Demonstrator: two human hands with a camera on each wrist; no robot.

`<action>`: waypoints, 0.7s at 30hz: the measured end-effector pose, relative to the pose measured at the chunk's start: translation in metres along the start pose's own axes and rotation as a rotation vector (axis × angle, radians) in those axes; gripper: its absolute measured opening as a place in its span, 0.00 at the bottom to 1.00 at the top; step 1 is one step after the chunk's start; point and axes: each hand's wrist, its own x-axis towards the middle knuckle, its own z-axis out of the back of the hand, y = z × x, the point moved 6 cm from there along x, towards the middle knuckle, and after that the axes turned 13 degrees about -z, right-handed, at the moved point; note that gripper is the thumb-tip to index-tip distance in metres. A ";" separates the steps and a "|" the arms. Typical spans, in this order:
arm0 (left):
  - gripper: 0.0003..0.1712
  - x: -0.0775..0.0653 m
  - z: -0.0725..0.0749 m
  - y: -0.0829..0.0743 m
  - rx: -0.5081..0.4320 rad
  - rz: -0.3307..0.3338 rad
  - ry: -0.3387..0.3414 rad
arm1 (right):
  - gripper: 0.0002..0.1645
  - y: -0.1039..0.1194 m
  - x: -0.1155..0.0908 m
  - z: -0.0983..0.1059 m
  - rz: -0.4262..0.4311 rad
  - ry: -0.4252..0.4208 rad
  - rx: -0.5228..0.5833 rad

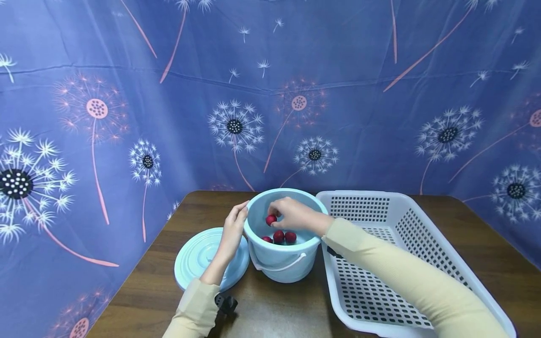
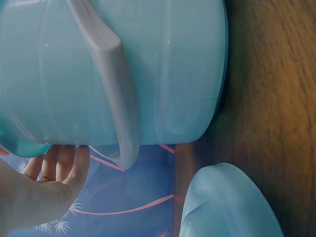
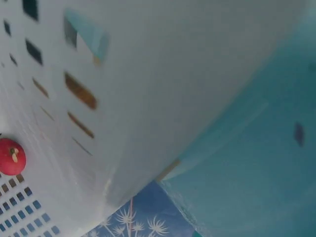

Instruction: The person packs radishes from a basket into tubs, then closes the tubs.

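Note:
A light blue bucket (image 1: 281, 265) stands upright with several small red apples (image 1: 278, 236) at its bottom. My right hand (image 1: 293, 215) reaches inside over the rim and pinches one small red apple (image 1: 271, 219) between thumb and fingertips, above the others. On the bucket's left, my left hand (image 1: 233, 230) rests its fairly straight fingers against the outer wall by the rim; the left wrist view shows these fingers (image 2: 64, 163) beside the grey handle (image 2: 121, 98). The right hand itself is outside the right wrist view.
A light blue lid (image 1: 192, 260) lies on the wooden table (image 1: 279, 310) under the left forearm. Right of the bucket stands a white perforated basket (image 1: 338, 300), crossed by the right arm. One red apple (image 3: 12, 157) lies in it. A blue dandelion-print cloth (image 1: 363, 131) hangs behind.

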 end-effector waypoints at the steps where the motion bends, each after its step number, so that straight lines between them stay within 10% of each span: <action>1: 0.24 0.000 0.000 -0.001 -0.005 0.002 0.001 | 0.11 0.000 0.000 0.000 -0.004 -0.002 0.001; 10: 0.23 -0.008 -0.002 -0.030 0.011 0.020 0.019 | 0.20 0.001 -0.001 0.001 -0.030 0.000 0.038; 21: 0.25 -0.001 0.001 -0.002 0.010 -0.003 -0.001 | 0.18 0.001 -0.002 0.004 -0.016 -0.022 0.095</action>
